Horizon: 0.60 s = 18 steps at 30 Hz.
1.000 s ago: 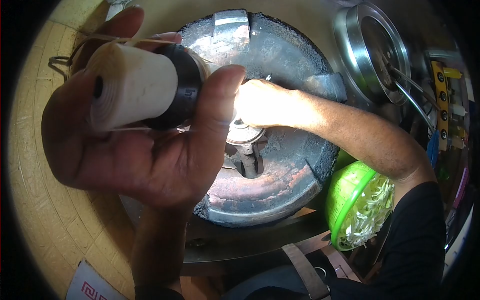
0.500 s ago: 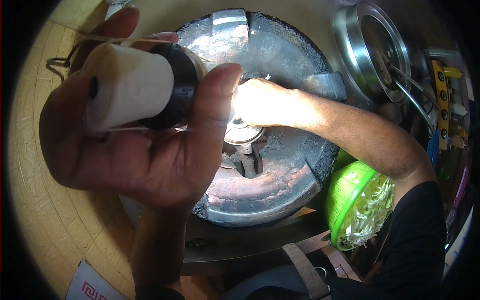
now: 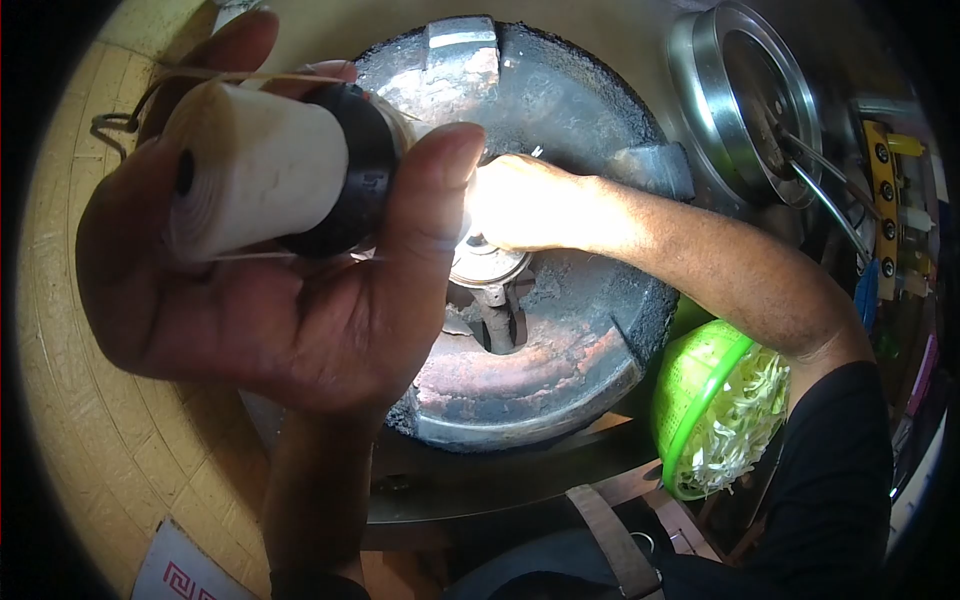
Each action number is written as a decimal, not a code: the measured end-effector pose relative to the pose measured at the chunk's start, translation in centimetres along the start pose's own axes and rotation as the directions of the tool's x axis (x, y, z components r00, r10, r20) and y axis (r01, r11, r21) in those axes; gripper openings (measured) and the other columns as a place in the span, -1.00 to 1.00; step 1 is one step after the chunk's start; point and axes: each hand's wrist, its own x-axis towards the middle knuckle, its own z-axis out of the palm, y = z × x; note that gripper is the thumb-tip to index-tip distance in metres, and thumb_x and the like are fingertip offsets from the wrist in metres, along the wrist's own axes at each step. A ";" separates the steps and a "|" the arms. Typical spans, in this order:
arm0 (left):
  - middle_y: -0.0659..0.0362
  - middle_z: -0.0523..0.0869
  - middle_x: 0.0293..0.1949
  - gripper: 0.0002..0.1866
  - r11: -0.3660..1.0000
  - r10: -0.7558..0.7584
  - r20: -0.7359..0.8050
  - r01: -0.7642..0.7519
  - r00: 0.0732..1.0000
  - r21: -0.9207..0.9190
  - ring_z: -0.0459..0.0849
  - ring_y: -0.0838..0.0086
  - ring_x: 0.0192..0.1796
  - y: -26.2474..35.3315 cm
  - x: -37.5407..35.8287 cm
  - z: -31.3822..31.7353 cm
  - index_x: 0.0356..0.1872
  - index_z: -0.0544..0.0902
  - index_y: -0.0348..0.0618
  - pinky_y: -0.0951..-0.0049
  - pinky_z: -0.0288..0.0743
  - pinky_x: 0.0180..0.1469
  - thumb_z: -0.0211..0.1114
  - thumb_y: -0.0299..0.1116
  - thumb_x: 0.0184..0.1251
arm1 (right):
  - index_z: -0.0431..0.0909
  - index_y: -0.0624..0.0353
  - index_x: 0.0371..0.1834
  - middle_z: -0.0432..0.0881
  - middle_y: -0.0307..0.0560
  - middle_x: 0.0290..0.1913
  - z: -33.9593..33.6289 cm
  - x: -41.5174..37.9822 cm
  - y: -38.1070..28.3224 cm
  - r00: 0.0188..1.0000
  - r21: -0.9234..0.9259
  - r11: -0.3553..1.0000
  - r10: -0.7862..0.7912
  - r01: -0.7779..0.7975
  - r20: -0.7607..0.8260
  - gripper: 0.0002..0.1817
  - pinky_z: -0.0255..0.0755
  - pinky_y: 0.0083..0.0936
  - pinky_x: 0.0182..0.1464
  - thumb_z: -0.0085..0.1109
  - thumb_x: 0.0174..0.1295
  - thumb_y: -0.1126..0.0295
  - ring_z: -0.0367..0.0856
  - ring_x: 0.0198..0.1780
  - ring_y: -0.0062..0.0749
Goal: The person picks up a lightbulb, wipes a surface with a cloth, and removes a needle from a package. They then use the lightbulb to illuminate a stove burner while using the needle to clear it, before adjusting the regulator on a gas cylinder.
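My left hand (image 3: 340,350) is wrapped round a flashlight (image 3: 255,170) with a white cylindrical body and a black band, held close to the camera. Its bright light falls on my right hand (image 3: 520,205), which is curled over the middle of a sooty gas stove (image 3: 560,370). Glare and my left thumb hide the right fingertips, so what they grip cannot be made out. Just below that hand shows the round metal burner head (image 3: 490,268), on a stem in the stove's central opening.
At the right, a green colander (image 3: 690,400) holds shredded cabbage (image 3: 740,430). Behind it stands a round steel pot (image 3: 705,110) with utensil handles (image 3: 835,215) sticking out. A yellow strip with knobs (image 3: 883,205) lies at the far right. Yellow tiles (image 3: 90,330) line the left.
Almost nothing differs. The left hand with the flashlight has shifted very slightly, and the right hand stays at the burner.
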 end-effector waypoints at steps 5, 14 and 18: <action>-0.30 0.53 0.09 -0.34 1.000 0.010 -0.022 -0.011 1.000 -0.014 0.74 0.15 -0.07 -0.1 -0.2 0.1 0.14 0.25 -0.32 0.37 0.76 -0.06 0.50 -0.52 0.11 | 0.61 0.07 0.05 0.73 0.02 -0.14 0.1 0.1 0.0 1.000 -0.010 1.000 0.007 -0.006 0.023 -0.68 0.62 -0.32 -0.03 0.12 0.21 0.45 0.73 -0.12 -0.16; -0.30 0.52 0.09 -0.31 1.000 -0.013 0.010 0.013 1.000 0.005 0.74 0.14 -0.07 0.1 -0.1 0.0 0.18 0.23 -0.31 0.36 0.76 -0.06 0.50 -0.53 0.10 | 0.61 0.06 0.06 0.71 0.00 -0.11 0.4 -0.1 0.2 1.000 0.059 0.998 -0.005 0.006 -0.017 -0.68 0.62 -0.32 -0.03 0.08 0.24 0.44 0.72 -0.10 -0.17; -0.30 0.52 0.09 -0.31 1.000 -0.003 -0.004 0.002 1.000 -0.015 0.74 0.14 -0.07 -0.1 -0.2 0.0 0.18 0.23 -0.30 0.36 0.76 -0.06 0.49 -0.54 0.11 | 0.61 0.07 0.06 0.71 0.00 -0.10 0.7 0.0 0.3 0.999 0.038 0.999 -0.024 0.025 -0.034 -0.68 0.62 -0.32 -0.02 0.10 0.23 0.44 0.72 -0.11 -0.17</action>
